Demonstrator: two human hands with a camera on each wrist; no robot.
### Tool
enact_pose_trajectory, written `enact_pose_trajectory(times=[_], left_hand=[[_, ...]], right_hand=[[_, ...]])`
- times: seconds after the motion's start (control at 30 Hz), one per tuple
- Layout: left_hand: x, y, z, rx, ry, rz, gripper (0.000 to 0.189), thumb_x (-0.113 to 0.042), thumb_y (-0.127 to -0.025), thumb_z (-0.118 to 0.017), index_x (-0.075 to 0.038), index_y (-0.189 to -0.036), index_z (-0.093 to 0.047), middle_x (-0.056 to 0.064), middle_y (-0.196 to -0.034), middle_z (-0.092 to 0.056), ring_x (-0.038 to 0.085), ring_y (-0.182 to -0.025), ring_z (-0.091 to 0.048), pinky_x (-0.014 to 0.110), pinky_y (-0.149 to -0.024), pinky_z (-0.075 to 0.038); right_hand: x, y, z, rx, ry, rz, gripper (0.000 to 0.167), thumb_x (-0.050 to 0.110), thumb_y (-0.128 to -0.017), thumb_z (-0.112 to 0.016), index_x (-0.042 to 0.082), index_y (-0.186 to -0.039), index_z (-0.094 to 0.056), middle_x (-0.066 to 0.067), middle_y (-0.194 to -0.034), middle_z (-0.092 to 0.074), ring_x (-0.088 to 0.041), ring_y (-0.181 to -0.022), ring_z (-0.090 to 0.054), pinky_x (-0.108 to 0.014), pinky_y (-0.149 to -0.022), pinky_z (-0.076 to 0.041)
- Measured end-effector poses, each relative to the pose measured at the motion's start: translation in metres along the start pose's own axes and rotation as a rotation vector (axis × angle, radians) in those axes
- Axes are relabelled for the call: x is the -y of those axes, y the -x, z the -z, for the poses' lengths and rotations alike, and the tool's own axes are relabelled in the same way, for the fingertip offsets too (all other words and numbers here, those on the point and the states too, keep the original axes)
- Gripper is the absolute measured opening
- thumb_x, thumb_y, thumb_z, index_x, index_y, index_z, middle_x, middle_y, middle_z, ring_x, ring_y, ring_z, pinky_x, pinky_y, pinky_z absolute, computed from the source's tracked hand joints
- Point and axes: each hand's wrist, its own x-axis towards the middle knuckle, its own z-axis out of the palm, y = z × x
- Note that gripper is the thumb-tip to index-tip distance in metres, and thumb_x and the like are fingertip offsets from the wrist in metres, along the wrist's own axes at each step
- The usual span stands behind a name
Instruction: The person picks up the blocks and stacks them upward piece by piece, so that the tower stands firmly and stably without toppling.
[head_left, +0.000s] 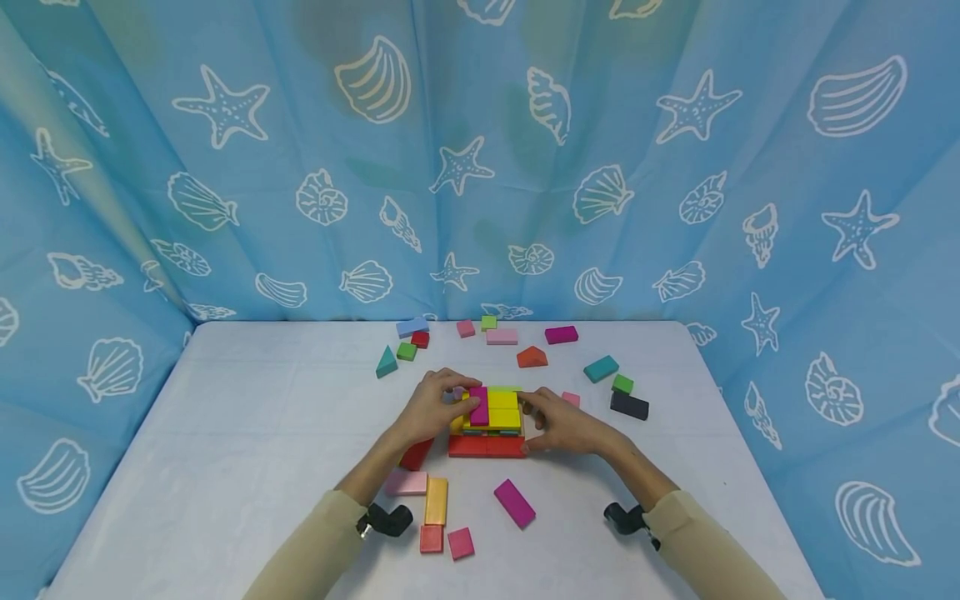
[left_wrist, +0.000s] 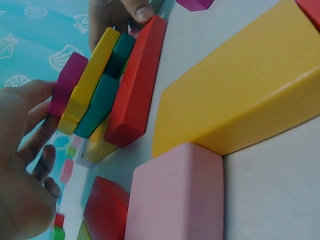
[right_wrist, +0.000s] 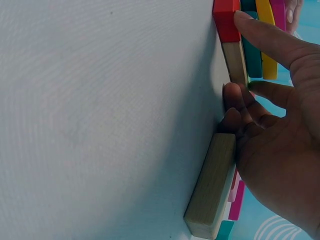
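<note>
A low stack of wooden blocks stands mid-table. Two red blocks [head_left: 487,447] lie end to end along its front, teal blocks [left_wrist: 98,106] show above and behind them, and yellow blocks [head_left: 503,418] cover the top. On the yellow layer's left part sits a magenta block [head_left: 479,410]. My left hand [head_left: 433,403] pinches this block between thumb and fingertips. At the stack's right end is my right hand [head_left: 562,423], its thumb against the end of a red block and its index finger near the back corner. Its other fingers bend lightly beneath.
Before the stack lie a pink block [head_left: 407,483], an orange-yellow block [head_left: 436,501], a red square block [head_left: 431,538] and a loose magenta block [head_left: 515,503]. A dark block [head_left: 629,406] lies right, and several coloured blocks spread along the back near the blue curtain [head_left: 465,225].
</note>
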Motion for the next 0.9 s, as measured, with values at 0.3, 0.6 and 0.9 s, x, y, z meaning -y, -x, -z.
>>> enact_pose_trajectory(times=[0.3,0.6,0.9], left_hand=[[0.001,-0.003,0.004,0.024,-0.019,-0.024,0.034,-0.030,-0.092,-0.075,-0.024,-0.125,-0.072,-0.006,-0.116,-0.066,0.017,-0.107,-0.053,0.034,-0.087,-0.049],[0.013,0.009,0.043,0.132,-0.008,0.037,0.033,-0.032,-0.093,-0.072,-0.021,-0.125,-0.071,-0.003,-0.116,-0.068,0.019,-0.100,-0.057,0.031,-0.078,-0.052],[0.041,0.043,0.070,0.396,-0.176,0.046,0.048,-0.040,-0.078,-0.085,-0.029,-0.123,-0.071,-0.002,-0.129,-0.061,0.025,-0.127,-0.045,0.050,-0.097,-0.049]], right_hand=[[0.000,-0.001,0.000,-0.004,0.012,-0.004,0.090,0.025,-0.079,-0.087,0.013,-0.154,-0.039,-0.001,-0.121,-0.052,-0.017,-0.100,-0.050,-0.023,-0.076,-0.053],[0.000,0.001,0.001,-0.011,0.002,0.008,0.090,0.026,-0.079,-0.087,0.012,-0.154,-0.040,-0.003,-0.122,-0.052,-0.017,-0.100,-0.050,-0.023,-0.075,-0.053],[0.002,0.002,0.000,-0.006,-0.012,-0.003,0.091,0.025,-0.078,-0.087,0.014,-0.154,-0.040,-0.002,-0.122,-0.052,-0.017,-0.100,-0.050,-0.023,-0.076,-0.054]])
